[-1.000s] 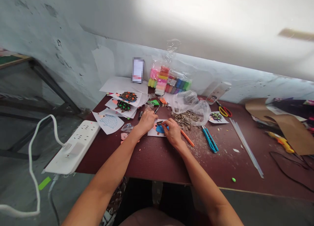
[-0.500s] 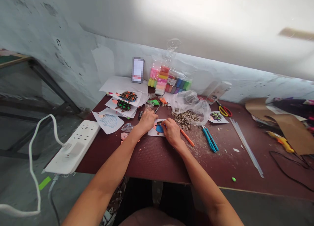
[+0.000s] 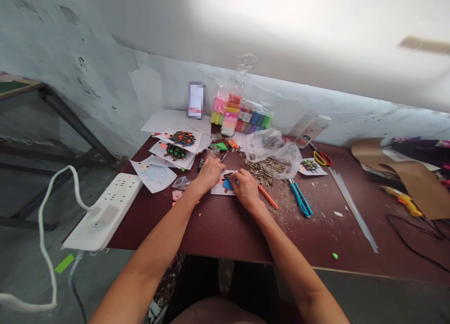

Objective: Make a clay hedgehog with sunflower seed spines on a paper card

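Two bare hands work close together over a small white card (image 3: 216, 191), which lies flat near the middle of the tabletop (image 3: 225, 230), somewhat nearer its front edge than the clay packs at the wall. On the card sits a blue patch (image 3: 227, 185), with a few dark striped seeds along its upper part. The left hand (image 3: 210, 172) rests at the card's left side, fingers bent and pointing away from the person; I cannot tell whether it grips anything. The right hand (image 3: 245, 187) covers the card's right side, fingers curled in over the blue patch; from where I stand, the tips are too small to show whether they pinch something.

Just beyond the right hand, a heap of striped seeds (image 3: 265, 169) spills beside a crumpled clear bag (image 3: 290, 156). An orange stick (image 3: 268, 197) lies just beside that hand, and a teal-handled tool (image 3: 301, 199) lies farther right. Toward the tabletop's left edge, a paper with a blue hedgehog drawing (image 3: 154, 174) lies below two seed-covered hedgehog cards (image 3: 182, 138). A white power strip (image 3: 121, 192) juts over the front left corner. Near the front edge, on the right, sits a green blob (image 3: 335, 256).
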Available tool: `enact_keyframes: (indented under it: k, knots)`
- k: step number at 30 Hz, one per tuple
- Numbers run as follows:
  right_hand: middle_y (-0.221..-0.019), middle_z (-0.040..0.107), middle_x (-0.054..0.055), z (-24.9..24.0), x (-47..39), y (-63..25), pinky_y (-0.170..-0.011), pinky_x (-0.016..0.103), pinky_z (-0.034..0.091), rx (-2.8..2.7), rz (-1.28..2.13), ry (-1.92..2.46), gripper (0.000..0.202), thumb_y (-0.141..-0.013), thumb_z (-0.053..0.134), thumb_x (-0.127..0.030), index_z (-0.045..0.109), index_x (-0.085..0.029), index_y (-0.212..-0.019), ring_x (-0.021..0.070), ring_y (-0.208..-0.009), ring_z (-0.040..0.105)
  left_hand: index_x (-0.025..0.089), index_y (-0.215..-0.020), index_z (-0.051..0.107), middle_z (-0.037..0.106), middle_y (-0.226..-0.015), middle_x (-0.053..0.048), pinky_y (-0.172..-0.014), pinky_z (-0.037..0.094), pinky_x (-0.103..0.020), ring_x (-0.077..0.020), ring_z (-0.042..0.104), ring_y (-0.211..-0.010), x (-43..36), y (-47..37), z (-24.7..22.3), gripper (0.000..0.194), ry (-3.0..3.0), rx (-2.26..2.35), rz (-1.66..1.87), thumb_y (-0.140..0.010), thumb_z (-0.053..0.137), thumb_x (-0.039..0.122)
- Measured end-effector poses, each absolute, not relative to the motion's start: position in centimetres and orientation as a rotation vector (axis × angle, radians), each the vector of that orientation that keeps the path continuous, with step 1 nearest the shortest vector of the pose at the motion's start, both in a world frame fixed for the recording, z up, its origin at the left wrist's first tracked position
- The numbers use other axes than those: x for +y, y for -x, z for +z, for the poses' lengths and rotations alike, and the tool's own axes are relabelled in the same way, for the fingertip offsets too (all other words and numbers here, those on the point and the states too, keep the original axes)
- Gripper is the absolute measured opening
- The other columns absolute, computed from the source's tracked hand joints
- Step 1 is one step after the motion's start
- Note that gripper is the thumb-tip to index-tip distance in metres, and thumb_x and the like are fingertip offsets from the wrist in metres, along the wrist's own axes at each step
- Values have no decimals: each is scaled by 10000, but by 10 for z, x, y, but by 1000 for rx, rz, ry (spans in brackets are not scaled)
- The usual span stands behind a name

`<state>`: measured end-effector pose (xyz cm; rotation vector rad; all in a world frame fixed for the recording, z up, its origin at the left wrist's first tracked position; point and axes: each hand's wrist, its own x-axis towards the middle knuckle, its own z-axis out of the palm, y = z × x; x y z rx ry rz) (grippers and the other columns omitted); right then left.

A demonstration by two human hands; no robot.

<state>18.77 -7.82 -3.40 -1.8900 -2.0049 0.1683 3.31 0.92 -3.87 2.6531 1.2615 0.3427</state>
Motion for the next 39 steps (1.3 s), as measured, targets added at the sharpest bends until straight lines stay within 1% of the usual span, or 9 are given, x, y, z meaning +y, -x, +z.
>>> enact_keyframes:
  k: [9, 14, 19, 22, 24, 27, 33, 36, 39]
  knots:
    - [-977, 682, 67, -37, -83, -189, -786, 286, 439, -2017, 139, 1815, 183, -993, 594, -238, 776, -253, -985, 215, -929, 615, 187, -1052, 815, 717, -1033, -122, -903, 488, -358, -246, 672, -1024, 10, -33, -42, 338, -2650, 1266, 366, -972, 494, 119]
    - [-975, 699, 66, -34, -82, -199, -811, 283, 446, -1938, 114, 1811, 207, -1004, 559, -247, 766, -243, -997, 211, -940, 624, 186, -1043, 818, 719, -1023, -122, -920, 491, -371, -247, 674, -1006, 11, -33, -44, 348, -2646, 1257, 372, -963, 489, 108]
    - [-1003, 726, 85, -21, -65, -216, -778, 283, 427, -1884, 116, 2090, 247, -1002, 551, -244, 796, -237, -968, 216, -943, 641, 190, -1063, 816, 724, -1058, -119, -935, 495, -366, -248, 674, -1047, 11, -33, -46, 340, -2656, 1261, 369, -942, 513, 95]
    - [-1048, 727, 106, -17, -50, -224, -775, 299, 423, -1884, 118, 2205, 256, -992, 562, -232, 812, -246, -1043, 236, -963, 651, 192, -1048, 819, 722, -1061, -119, -928, 502, -370, -250, 674, -1037, 12, -33, -48, 326, -2645, 1259, 384, -927, 532, 93]
    - [-1065, 720, 118, -16, -40, -228, -769, 309, 426, -1895, 87, 2244, 283, -996, 544, -236, 815, -256, -1075, 248, -978, 648, 192, -1039, 820, 721, -1053, -119, -929, 506, -371, -250, 674, -1035, 12, -33, -48, 315, -2641, 1253, 394, -917, 546, 94]
    - [-1031, 714, 125, -19, -28, -235, -757, 306, 426, -1974, 10, 2284, 297, -980, 539, -205, 825, -265, -1033, 247, -981, 637, 188, -1036, 819, 721, -1036, -118, -931, 512, -365, -239, 678, -1027, 13, -32, -47, 307, -2644, 1243, 397, -910, 555, 96]
    - [-1006, 737, 150, -23, -20, -240, -736, 306, 422, -2085, -84, 2296, 309, -994, 509, -188, 812, -228, -1039, 247, -961, 650, 191, -1077, 819, 735, -1065, -122, -953, 505, -376, -244, 686, -1036, 11, -32, -37, 354, -2628, 1232, 321, -940, 509, 87]
    - [-1017, 747, 153, -22, -18, -241, -744, 313, 429, -2075, -77, 2326, 283, -990, 528, -190, 805, -212, -1043, 253, -953, 661, 186, -1077, 819, 734, -1072, -125, -974, 499, -383, -250, 686, -1059, 10, -32, -35, 352, -2621, 1237, 312, -941, 511, 83]
    - [-998, 749, 139, -20, -17, -243, -749, 308, 427, -2075, -79, 2336, 241, -978, 562, -193, 798, -212, -1021, 245, -942, 658, 185, -1069, 819, 728, -1068, -129, -942, 504, -377, -254, 683, -1057, 10, -32, -37, 346, -2614, 1246, 340, -942, 512, 87]
